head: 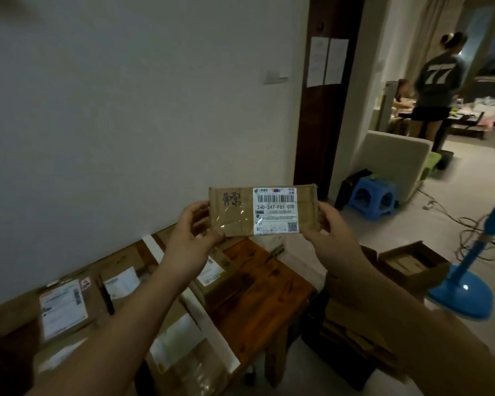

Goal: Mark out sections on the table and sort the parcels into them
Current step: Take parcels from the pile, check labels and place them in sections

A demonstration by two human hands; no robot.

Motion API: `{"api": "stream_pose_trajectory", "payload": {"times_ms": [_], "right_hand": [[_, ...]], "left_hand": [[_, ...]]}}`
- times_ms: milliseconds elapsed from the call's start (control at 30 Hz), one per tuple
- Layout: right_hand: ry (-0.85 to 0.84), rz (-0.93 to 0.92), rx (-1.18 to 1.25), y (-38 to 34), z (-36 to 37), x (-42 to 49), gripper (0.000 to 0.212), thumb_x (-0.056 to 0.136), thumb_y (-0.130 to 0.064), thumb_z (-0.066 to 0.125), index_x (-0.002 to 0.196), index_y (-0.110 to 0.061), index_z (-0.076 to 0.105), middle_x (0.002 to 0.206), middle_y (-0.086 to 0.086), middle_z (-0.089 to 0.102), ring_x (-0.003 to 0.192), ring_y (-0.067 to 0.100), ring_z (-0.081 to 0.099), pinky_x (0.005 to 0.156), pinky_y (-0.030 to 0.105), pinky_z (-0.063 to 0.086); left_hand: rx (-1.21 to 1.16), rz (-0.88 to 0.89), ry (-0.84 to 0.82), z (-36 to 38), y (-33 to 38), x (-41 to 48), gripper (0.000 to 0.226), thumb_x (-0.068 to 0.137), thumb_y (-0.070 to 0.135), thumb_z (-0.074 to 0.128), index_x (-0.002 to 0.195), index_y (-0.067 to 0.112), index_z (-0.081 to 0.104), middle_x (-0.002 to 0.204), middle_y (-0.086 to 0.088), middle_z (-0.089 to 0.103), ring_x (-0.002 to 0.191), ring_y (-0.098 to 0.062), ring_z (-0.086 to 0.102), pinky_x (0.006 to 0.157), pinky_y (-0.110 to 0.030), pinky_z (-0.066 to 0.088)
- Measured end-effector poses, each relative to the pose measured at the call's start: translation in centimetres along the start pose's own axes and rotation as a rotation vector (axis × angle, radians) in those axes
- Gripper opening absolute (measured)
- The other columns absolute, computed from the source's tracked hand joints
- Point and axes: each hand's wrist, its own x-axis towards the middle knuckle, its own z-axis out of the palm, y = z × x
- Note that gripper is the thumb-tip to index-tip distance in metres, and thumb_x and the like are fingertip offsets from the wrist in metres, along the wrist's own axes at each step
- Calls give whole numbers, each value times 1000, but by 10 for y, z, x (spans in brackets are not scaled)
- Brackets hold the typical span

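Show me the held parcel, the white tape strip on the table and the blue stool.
held parcel (232,215): head view, left half of its cardboard face.
white tape strip (212,332): head view, its lower stretch.
blue stool (372,195): head view, its front side.

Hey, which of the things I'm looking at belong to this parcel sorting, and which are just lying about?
Part of the job: the parcel held by left hand and right hand; sorted parcels on the table; white divider strip; likely the open carton on the floor.
Just lying about: blue stool; blue fan; floor cables; papers on the door.
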Motion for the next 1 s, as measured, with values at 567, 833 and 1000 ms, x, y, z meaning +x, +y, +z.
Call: {"api": "stream_pose_trajectory", "payload": {"times_ms": [567,833,1000], "right_hand": [[-420,22,-63,83,35,213,96,82,-17,75,150,-38,11,144,-9,32,113,17,53,81,28,54],[-829,168,-319,172,29,262,13,92,-31,61,96,-28,50,103,-6,59,82,10,60,66,25,48],[-878,284,-258,229,6,259,11,92,-27,60,94,-30,49,100,-6,60,90,10,61,80,34,55]], "left_hand": [[110,-224,319,42,-84,110,49,89,12,61,127,37,44,121,17,51,108,-2,51,76,-17,46],[156,-550,488,111,-140,130,63,85,7,64,139,28,39,128,2,54,117,-20,54,95,-45,51],[403,-662,490,166,-167,147,74,86,9,64,148,23,27,145,-1,30,130,-21,37,108,-36,36]]}}
